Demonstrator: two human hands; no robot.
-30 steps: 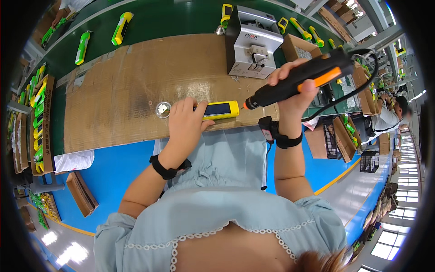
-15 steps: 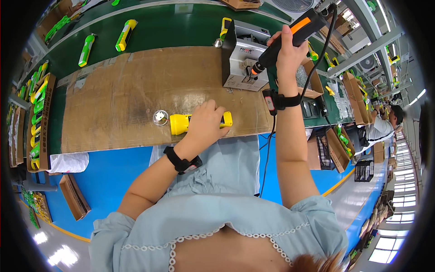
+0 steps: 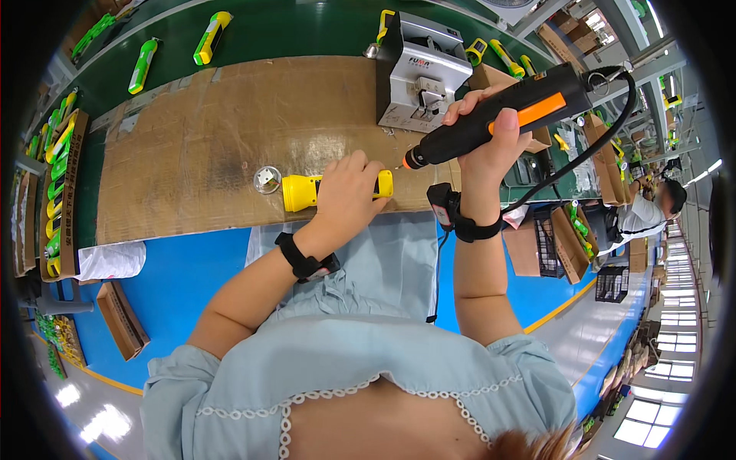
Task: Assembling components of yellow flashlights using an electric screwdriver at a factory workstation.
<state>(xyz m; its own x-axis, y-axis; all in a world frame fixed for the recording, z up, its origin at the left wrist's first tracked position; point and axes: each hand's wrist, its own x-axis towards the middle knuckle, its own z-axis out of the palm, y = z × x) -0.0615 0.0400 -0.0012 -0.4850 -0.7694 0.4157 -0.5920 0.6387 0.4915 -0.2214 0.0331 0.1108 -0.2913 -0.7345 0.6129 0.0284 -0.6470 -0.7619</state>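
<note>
My left hand (image 3: 349, 186) is closed over the middle of a yellow flashlight (image 3: 300, 192), which lies on the cardboard sheet near the table's front edge. The wide head of the flashlight points left, and its handle end shows to the right of my fingers. Beside the head sits a small round clear lamp part (image 3: 267, 180). My right hand (image 3: 491, 142) grips a black and orange electric screwdriver (image 3: 498, 115) with a cable at its back. The screwdriver tilts down to the left, its tip just off the flashlight's handle end. Whether they touch I cannot tell.
A silver and black screw feeder (image 3: 422, 84) stands behind the screwdriver. Green and yellow flashlights (image 3: 144, 67) lie on the far belt. A carton of flashlights (image 3: 69, 199) stands at the left edge. Farther right, another person (image 3: 648, 211) sits near cartons and crates.
My right hand has brought the screwdriver away from the screw feeder, down and left toward the flashlight. My left hand stays on the flashlight. The whole view has shifted slightly.
</note>
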